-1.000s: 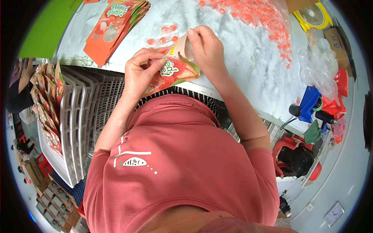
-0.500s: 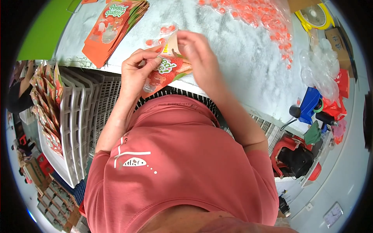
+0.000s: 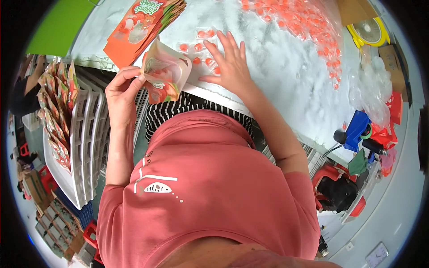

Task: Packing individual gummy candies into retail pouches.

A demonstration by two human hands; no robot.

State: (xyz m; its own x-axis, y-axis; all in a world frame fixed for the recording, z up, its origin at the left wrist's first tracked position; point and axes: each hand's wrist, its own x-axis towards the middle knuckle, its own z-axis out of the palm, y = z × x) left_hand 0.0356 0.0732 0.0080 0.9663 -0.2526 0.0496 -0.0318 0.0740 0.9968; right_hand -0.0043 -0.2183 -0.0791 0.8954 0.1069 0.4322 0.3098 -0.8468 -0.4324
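Note:
At the table's near edge my left hand (image 3: 124, 87) pinches the rim of a red and green candy pouch (image 3: 166, 73). Its mouth gapes wide, showing the pale lining. My right hand (image 3: 231, 67) is spread with nothing in it, just above the white tabletop (image 3: 286, 96). Between the pouch and that hand lie several clear-wrapped red candies (image 3: 197, 60). A stack of flat candy pouches (image 3: 129, 38) rests at the table's far left.
A large heap of wrapped red candies (image 3: 308, 29) covers the far right. Beyond are a yellow fan (image 3: 367, 32), clear plastic bags (image 3: 370, 80) and a blue device (image 3: 356, 129). White crates (image 3: 82, 134) with filled pouches (image 3: 58, 120) stand left; a person's arm (image 3: 31, 89) shows behind.
The pouch, held by both hands before, is now opened and in my left hand alone, shifted left. My right hand has let go and spread out beside the loose candies.

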